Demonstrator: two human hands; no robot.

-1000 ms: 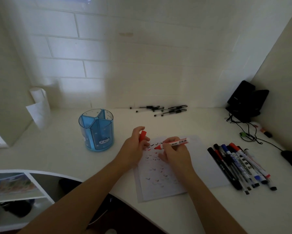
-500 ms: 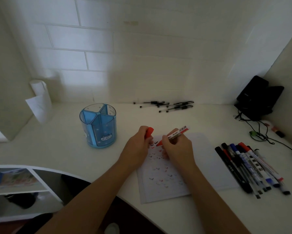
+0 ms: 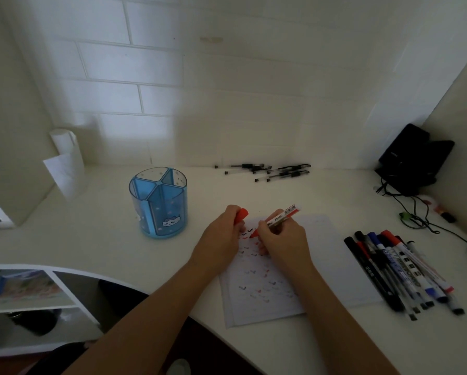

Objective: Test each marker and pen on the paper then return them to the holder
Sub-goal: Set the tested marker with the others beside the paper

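My right hand (image 3: 282, 239) grips a red marker (image 3: 279, 218), whose tip touches the top of the white paper (image 3: 332, 255) among small red and dark check marks. The marker's red cap (image 3: 240, 215) is held in my left hand (image 3: 223, 234), which rests on the paper's left edge. An empty blue divided holder (image 3: 158, 203) stands to the left of both hands. Several capped markers and pens (image 3: 400, 269) lie in a row to the right of the paper.
Several thin black pens (image 3: 270, 170) lie by the back wall. A black device (image 3: 413, 161) with trailing cables (image 3: 416, 215) sits in the right corner. A rolled paper (image 3: 66, 163) leans at the back left. The desk's curved front edge runs below my arms.
The red marker has tilted more upright in my right hand, and its tip has shifted slightly on the paper. My left hand keeps the cap in place.
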